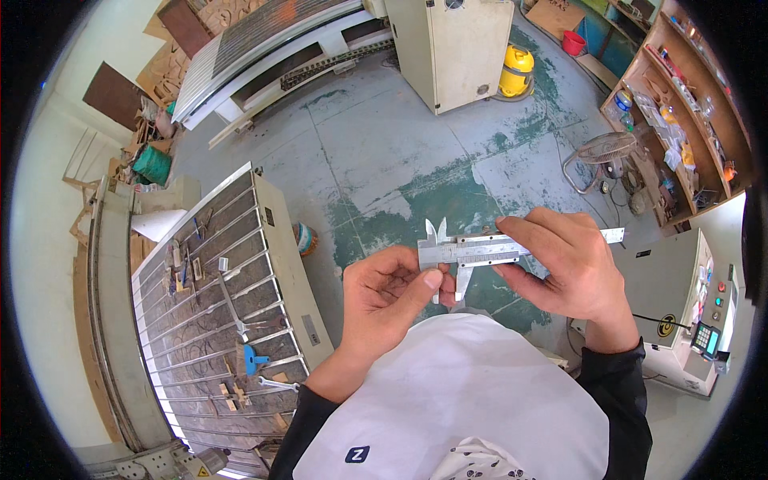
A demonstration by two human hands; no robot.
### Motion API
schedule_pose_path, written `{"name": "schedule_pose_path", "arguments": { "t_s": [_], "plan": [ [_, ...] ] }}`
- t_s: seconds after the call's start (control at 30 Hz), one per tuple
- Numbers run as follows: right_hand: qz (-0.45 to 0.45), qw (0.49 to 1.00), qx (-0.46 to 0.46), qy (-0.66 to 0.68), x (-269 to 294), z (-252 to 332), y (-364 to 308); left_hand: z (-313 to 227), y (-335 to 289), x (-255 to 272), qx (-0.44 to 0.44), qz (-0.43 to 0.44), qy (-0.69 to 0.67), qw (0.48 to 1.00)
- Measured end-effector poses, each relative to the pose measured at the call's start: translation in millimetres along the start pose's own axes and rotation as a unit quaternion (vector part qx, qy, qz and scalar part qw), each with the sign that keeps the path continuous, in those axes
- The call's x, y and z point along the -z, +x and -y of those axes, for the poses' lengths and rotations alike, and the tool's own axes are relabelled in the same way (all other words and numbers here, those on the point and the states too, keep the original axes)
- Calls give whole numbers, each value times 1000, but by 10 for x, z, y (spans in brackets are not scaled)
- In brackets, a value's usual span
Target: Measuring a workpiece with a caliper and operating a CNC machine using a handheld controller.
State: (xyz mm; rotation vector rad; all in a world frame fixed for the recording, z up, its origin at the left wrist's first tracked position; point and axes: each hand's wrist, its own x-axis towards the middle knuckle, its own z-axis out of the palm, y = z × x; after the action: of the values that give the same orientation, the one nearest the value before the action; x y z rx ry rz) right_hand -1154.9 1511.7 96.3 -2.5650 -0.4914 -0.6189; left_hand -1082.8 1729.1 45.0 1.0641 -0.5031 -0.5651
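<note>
Caliper [480, 250] gripped by 2 hands: left hand [392, 292] fingers closed, seemingly at jaws; right hand [564, 268] fingers closed around beam.

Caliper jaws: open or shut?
Nearly shut. The caliper is held level between left hand and right hand; its lower jaws show only a thin gap. Anything between them: cannot tell.

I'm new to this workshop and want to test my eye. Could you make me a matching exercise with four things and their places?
1. Steel vernier caliper
2. Round yellow canister
3. Small blue plastic piece
4. Round wire-guard fan

a. On the slatted machine bed
b. Floor beside the beige cabinet
c. Floor before the wooden shelves
d. Between both hands

Pairs: 1-d, 2-b, 3-a, 4-c
</note>
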Motion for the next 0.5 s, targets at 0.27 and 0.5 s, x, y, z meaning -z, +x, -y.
{"name": "schedule_pose_path", "arguments": {
  "t_s": [0.27,0.5],
  "plan": [
    [-2,1000,-7,-6,-20,40,-2,-19,-4,18,-1,0,-1,1000],
    [-14,1000,-9,13,-32,75,6,-22,-22,48,-1,3,-3,1000]
  ]
}}
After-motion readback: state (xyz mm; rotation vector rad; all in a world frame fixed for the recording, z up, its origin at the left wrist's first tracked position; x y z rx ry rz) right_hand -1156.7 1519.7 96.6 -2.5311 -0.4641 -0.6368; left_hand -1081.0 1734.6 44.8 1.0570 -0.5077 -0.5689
